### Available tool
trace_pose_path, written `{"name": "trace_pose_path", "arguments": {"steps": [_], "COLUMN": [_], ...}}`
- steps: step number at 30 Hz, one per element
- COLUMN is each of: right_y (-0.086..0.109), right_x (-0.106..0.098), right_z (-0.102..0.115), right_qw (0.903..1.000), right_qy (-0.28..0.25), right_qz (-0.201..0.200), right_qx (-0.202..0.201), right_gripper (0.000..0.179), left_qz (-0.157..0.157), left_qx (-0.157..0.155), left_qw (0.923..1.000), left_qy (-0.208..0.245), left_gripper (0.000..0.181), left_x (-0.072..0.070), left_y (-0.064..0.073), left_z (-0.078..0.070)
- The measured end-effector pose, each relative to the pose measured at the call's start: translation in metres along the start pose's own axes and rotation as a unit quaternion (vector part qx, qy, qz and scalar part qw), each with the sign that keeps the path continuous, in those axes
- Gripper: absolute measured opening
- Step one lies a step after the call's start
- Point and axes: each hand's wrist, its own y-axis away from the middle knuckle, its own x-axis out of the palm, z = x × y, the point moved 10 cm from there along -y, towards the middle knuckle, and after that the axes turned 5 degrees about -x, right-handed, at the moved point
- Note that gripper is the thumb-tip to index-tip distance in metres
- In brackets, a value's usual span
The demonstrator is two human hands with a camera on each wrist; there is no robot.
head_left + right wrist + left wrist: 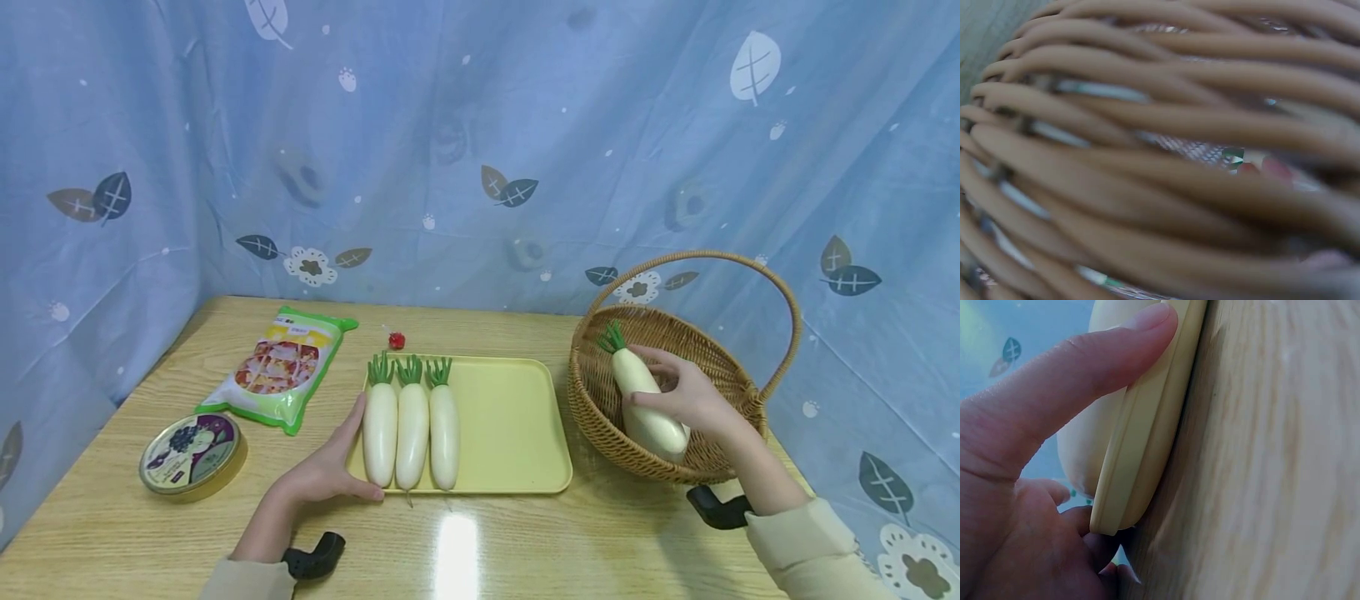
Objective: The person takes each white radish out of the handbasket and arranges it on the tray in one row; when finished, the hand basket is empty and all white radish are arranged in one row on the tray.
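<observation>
A pale yellow tray [510, 425] lies on the table with three white radishes [412, 433] side by side at its left, green tops toward the back. My left hand [326, 471] holds the tray's front left corner. In the left wrist view its thumb [1141, 337] lies along the tray rim [1129, 462], with the other fingers around the corner. Inside the wicker basket [611, 429], my right hand [686, 396] grips another white radish [633, 371], tilted with its green top to the back left. Beneath it shows a further white, rounded body [667, 454].
Behind the tray lies a small red object [397, 340]. At the left are a green-edged food bag [281, 367] and a round tin [193, 457] with fruit on its lid. The basket's handle [791, 333] arches high. A blue curtain [450, 125] hangs behind the table.
</observation>
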Motion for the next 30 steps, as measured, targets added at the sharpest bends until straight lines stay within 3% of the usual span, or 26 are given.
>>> {"name": "trace_pose_path", "arguments": {"steps": [15, 30], "right_y": [0.021, 0.035], "right_x": [-0.001, 0.002], "right_z": [0.031, 0.043], "right_qw": [0.9995, 0.9978], "right_qy": [0.018, 0.032], "right_qz": [-0.02, -0.043], "right_qx": [-0.013, -0.038], "right_gripper": [0.071, 0.069], "left_qz": [-0.004, -0.002], "left_qx": [-0.001, -0.009], "left_qw": [0.9999, 0.9999], "left_qy": [-0.01, -0.014], "left_gripper": [0.135, 0.135], "left_x": [0.0, 0.0], "left_y": [-0.001, 0.0], "left_z": [0.003, 0.002]}}
